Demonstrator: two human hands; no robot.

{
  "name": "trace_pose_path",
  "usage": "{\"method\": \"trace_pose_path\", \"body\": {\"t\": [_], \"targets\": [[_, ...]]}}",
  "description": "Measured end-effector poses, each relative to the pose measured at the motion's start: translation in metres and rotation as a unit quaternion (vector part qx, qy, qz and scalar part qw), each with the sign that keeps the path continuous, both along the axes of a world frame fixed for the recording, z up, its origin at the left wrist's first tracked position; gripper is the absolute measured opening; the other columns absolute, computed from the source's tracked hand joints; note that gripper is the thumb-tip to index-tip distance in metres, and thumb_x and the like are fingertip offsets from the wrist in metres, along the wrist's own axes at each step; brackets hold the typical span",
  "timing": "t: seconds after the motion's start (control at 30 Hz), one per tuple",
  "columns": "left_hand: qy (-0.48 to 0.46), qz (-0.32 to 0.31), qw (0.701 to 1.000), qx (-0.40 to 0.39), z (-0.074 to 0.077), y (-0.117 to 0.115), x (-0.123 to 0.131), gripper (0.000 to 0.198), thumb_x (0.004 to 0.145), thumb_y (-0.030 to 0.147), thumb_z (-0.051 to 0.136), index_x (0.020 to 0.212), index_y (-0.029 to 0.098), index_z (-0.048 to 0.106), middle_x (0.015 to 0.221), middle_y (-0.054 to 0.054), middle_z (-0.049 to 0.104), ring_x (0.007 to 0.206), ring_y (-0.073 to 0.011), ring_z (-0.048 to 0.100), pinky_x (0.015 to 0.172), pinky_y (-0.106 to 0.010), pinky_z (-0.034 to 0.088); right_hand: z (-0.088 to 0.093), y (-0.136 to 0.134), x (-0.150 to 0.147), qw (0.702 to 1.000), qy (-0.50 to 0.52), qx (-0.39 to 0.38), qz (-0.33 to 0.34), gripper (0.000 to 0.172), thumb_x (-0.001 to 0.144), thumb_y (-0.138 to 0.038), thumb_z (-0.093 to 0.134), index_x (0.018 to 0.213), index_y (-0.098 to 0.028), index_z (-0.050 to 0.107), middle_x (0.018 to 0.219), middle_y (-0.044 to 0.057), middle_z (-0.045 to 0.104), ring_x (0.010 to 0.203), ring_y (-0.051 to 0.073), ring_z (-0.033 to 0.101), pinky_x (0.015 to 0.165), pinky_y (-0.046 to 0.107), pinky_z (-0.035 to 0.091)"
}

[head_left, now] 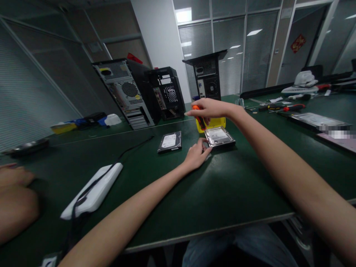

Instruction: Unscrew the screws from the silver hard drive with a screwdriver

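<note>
My right hand (207, 109) is closed round the orange and black handle of a screwdriver (199, 118), which points down at the near hard drive's far left corner. That hard drive (219, 136) lies flat on the green table, its silver face with a white label turned up. At its near left corner, my left hand (197, 154) grips the edge between thumb and fingers. Behind the drive stands a yellow object (219, 122), partly hidden by my right hand. To the left, a second hard drive (170, 141) lies label up, apart from both hands.
Computer cases (129, 89) stand along the back. A white power strip (96, 189) with a black cable lies at left, near another person's arm (16, 200). Farther right are a red and black tool (294, 107), other tools and another drive (319, 120). The table edge (211, 233) runs in front.
</note>
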State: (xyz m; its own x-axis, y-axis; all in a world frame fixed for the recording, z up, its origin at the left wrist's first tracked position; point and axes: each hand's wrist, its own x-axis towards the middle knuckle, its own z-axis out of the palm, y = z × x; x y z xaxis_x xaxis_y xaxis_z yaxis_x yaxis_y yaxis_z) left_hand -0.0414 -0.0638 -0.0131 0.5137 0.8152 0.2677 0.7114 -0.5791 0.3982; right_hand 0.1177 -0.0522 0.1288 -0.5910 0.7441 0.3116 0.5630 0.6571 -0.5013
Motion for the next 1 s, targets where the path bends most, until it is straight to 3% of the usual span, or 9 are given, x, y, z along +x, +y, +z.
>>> {"method": "trace_pose_path", "body": {"t": [0.3,0.47,0.7,1.0], "targets": [[0.0,-0.003,1.0,0.005,-0.0013,0.0011,-0.0001,0.032,0.092,0.038,0.045,0.116,0.017,0.043,0.083,-0.003,0.061,0.079,-0.0204,0.059,0.073,-0.032,0.045,0.0007,0.0007,0.0004,1.0,-0.002,-0.021,0.001,0.025,0.093,-0.028,0.031,0.079,-0.014,0.046,0.07,0.003,0.053,0.043,0.004,0.045,0.042,0.017,0.036],[-0.003,-0.001,1.0,0.005,-0.001,0.0007,-0.0001,0.033,0.092,0.039,0.045,0.116,0.017,0.043,0.084,-0.004,0.061,0.081,-0.0208,0.059,0.074,-0.032,0.045,0.0019,0.0006,0.0012,0.999,-0.005,-0.019,0.035,0.024,0.093,-0.029,0.034,0.084,-0.013,0.049,0.076,0.005,0.056,0.047,0.005,0.048,0.042,0.016,0.035],[-0.004,0.0,1.0,0.001,0.0,0.0001,0.0006,0.034,0.092,0.039,0.045,0.117,0.016,0.043,0.086,-0.004,0.062,0.081,-0.0212,0.059,0.075,-0.032,0.045,0.0016,0.0022,0.0004,0.999,-0.005,-0.029,0.034,0.024,0.094,-0.031,0.036,0.09,-0.013,0.051,0.079,0.006,0.058,0.047,0.004,0.047,0.043,0.015,0.036],[-0.006,0.002,1.0,-0.003,-0.0007,0.001,0.0004,0.032,0.092,0.04,0.044,0.116,0.018,0.043,0.086,-0.004,0.062,0.082,-0.0211,0.06,0.076,-0.033,0.046,0.0033,-0.0022,-0.0005,0.998,0.021,-0.028,0.06,0.034,0.092,-0.041,0.046,0.081,-0.011,0.058,0.068,0.003,0.057,0.046,0.004,0.047,0.047,0.017,0.041]]}}
